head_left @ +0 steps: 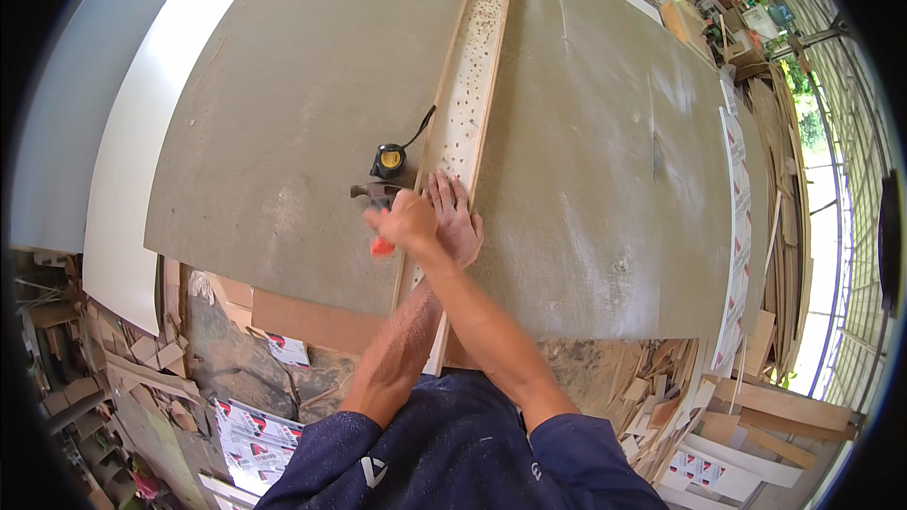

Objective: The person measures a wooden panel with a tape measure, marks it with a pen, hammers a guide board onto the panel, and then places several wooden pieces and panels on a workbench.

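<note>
A long narrow wooden strip with raised side edges and a white face [470, 85] runs away from me across the table. Small brown bits dot its face. My left hand [458, 227] lies on the strip, fingers stretched out over it. Crossing over my left wrist, my right forearm reaches leftward. The right hand [411, 222] grips a hammer [376, 191] beside the strip's left edge; its dark head shows past the fist and its red handle end sticks out below. Just beyond the hammer sits a black and yellow tape measure [388, 161] with a wrist strap.
The strip lies on a large grey-brown sheet [586, 132]. White panels [161, 104] stand along the left. Scrap wood [652, 387] lies piled at the lower right, and more offcuts [156, 359] at the lower left. Stacked thin boards [779, 189] line the right side.
</note>
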{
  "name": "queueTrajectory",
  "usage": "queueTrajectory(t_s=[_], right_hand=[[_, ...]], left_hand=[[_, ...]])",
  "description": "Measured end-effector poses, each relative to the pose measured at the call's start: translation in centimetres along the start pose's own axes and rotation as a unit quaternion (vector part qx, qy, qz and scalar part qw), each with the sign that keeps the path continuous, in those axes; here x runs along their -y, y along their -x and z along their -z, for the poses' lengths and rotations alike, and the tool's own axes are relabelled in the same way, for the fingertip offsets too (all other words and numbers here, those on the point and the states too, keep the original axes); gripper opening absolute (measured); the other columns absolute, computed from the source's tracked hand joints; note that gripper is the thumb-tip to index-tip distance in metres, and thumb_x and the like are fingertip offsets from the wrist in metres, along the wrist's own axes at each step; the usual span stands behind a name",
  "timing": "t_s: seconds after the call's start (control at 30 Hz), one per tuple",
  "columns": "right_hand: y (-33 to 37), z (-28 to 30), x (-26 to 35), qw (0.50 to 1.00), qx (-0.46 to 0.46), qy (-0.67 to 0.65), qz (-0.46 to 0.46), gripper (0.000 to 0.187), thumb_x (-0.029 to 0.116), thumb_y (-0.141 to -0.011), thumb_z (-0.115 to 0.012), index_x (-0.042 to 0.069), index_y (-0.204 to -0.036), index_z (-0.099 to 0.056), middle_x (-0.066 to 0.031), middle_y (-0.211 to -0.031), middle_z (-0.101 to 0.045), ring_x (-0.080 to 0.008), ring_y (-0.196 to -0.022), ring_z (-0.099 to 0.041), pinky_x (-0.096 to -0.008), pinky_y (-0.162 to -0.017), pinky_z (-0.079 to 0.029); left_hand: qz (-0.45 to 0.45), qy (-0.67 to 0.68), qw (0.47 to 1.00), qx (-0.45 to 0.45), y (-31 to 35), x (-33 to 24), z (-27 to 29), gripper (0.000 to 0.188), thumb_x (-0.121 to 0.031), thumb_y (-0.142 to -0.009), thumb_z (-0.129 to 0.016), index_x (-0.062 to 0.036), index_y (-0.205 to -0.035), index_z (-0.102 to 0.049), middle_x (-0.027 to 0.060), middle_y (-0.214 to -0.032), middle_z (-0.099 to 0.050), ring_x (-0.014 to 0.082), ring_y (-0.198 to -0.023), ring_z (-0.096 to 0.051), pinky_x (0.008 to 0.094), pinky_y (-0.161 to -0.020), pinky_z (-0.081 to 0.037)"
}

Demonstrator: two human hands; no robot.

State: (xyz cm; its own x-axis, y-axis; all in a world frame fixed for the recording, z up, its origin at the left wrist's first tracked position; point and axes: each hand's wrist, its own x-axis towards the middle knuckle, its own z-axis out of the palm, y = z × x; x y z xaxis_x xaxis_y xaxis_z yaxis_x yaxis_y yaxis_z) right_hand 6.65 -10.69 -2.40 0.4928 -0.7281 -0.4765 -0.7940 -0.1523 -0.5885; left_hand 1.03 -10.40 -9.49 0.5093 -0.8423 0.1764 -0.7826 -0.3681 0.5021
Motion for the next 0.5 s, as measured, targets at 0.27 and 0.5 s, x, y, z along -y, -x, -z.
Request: queueTrajectory(t_s=[0.27,0.5], right_hand=[[9.8,7.7,-5.3,0.686,-0.008,-0.728,0.015,0.023,0.02,-0.088,-0.071,0.001,-0.097,-0.061,-0.004,-0.061,-0.056,-0.0176,-0.053,-0.058,-0.0285,-0.052,-0.049],[15.9,5.2,-14.4,0.909,-0.167,-0.379,-0.038,0.04,0.042,-0.098,-0.063,0.003,-0.089,-0.061,-0.0067,-0.054,-0.057,-0.0215,-0.048,-0.061,-0.0359,-0.045,-0.045]], left_hand=[[-0.183,0.007,0.979,0.093,-2.8,5.4,4.6,0.053,-0.025,-0.095,-0.047,0.0032,-0.141,-0.047,0.0305,-0.148,-0.04,0.0394,-0.146,-0.032,0.0475,-0.123,-0.02],[-0.18,-0.078,0.974,0.115,-6.4,9.2,4.3,0.057,-0.033,-0.101,-0.045,-0.0001,-0.147,-0.043,0.0228,-0.163,-0.015,0.0351,-0.151,-0.021,0.0492,-0.125,-0.009]])
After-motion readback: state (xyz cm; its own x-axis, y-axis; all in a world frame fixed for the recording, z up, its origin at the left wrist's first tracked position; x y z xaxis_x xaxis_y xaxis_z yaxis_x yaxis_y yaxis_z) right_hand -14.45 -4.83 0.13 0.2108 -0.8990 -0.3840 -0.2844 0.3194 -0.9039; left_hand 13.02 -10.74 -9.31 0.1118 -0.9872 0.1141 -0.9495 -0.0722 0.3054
